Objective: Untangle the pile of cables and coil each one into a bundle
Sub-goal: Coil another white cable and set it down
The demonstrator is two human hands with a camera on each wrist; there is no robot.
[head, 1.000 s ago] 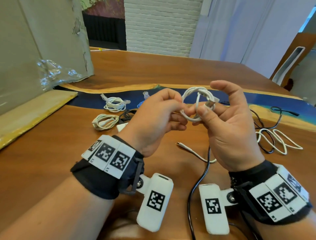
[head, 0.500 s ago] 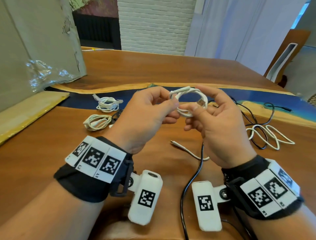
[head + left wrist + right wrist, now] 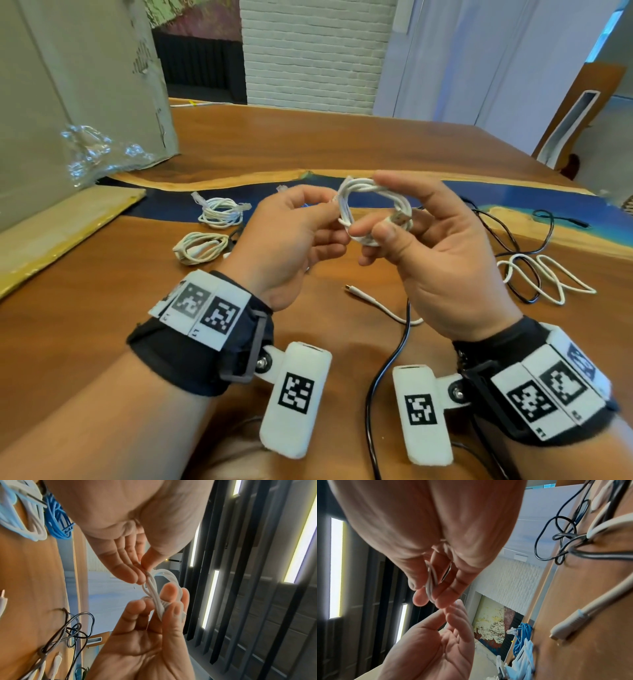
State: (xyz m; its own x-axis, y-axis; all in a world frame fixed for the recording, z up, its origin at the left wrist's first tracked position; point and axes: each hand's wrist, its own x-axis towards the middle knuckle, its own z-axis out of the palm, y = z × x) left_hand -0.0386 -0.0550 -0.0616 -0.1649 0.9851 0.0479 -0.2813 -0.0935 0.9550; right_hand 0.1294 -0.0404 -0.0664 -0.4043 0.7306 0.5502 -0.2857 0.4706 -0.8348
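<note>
- The right hand holds the white coil above the table; thumb and fingers are curled round its right side, with the plug end pressed under the thumb, I think so that the loops do not spring open.
- The left hand pinches the left side of the coil between thumb and fingertips, probably to keep the ring steady while the end is fixed.
- Two finished bundles lie on the table to the left, set apart from the rest; a blue bundle is near them.
- To the right, a black cable and a white cable lie loose and crossed, not yet coiled.
- Containers: a cardboard box stands far left; I cannot tell what is inside.
</note>
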